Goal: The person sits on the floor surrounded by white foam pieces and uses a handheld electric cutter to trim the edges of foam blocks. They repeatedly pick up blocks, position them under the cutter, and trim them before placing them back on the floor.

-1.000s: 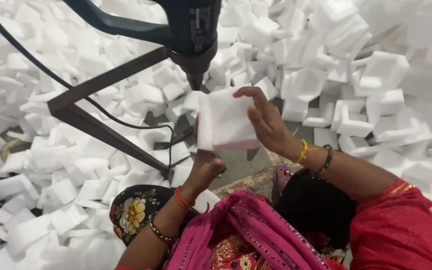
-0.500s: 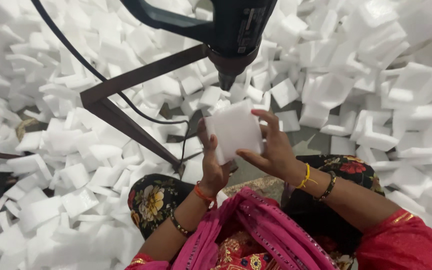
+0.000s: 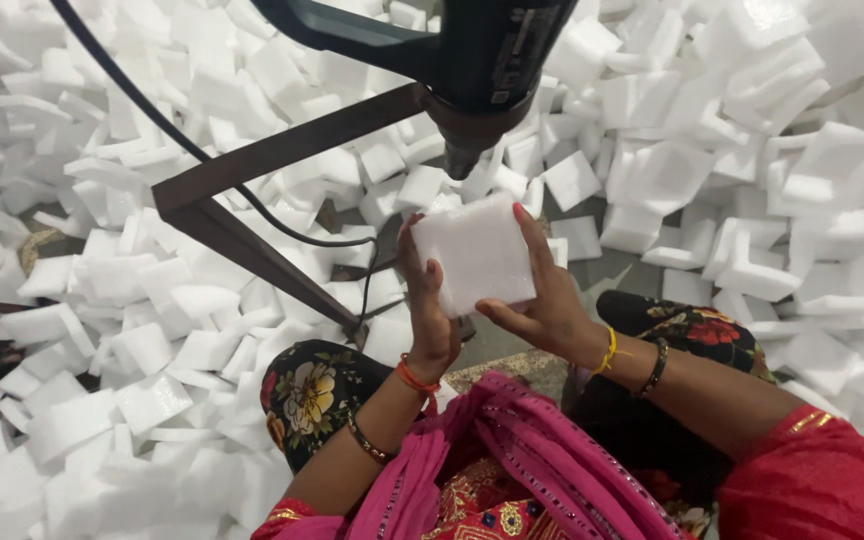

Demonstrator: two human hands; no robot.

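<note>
I hold a white foam block (image 3: 474, 252) with both hands, just below the nozzle of a black power tool (image 3: 482, 70) fixed overhead. My left hand (image 3: 428, 310) grips the block's left edge, fingers curled up its side. Cupping the block's right side and bottom is my right hand (image 3: 546, 296), its fingers spread along the edge. The block's top corner sits a short way under the tool's tip.
A brown metal frame (image 3: 242, 225) carries the tool, and a black cable (image 3: 152, 115) runs across it. Heaps of white foam pieces (image 3: 102, 300) cover the floor on all sides. My knees in flowered cloth (image 3: 312, 390) and a pink scarf are below.
Both hands have brought the foam block a little lower and closer to me under the tool. The view has shifted so the tool sits more to the right.
</note>
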